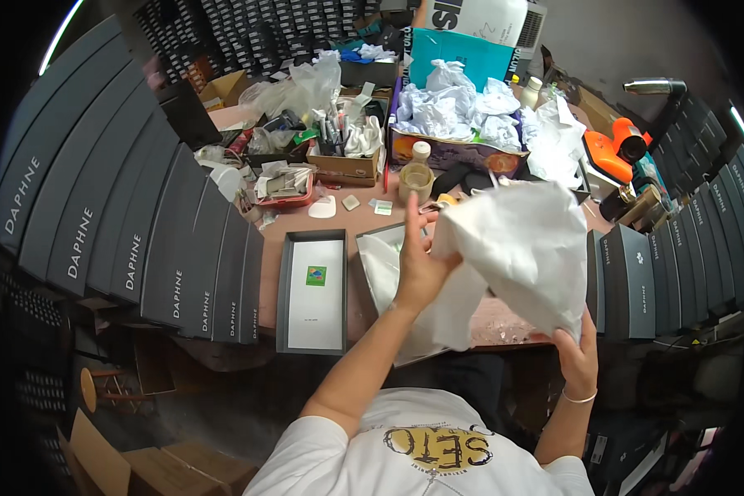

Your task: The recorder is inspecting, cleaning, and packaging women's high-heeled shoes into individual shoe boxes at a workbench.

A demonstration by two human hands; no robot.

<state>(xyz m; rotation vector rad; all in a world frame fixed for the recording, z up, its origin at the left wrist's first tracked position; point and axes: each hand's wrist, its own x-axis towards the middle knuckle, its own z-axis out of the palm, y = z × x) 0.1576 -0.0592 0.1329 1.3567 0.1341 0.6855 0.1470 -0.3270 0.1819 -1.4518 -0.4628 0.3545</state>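
Observation:
A large sheet of white tissue paper [521,248] is held up in front of me, creased and bent over itself. My left hand [423,264] grips its left side, one finger pointing up and the thumb against the paper. The lower right corner is pinched in my right hand [577,351], which wears a bracelet at the wrist. Beneath the sheet, a grey shoebox [364,263] with white paper in it is mostly hidden. Left of it lies a dark grey box lid [283,293], its white inside facing up with a green square sticker.
Rows of dark grey shoeboxes [153,240] line the left; more boxes [628,277] stand at the right. Farther back are a carton of crumpled white paper [455,107], a small jar [416,180], a tool carton [347,169] and an orange tape dispenser [608,157].

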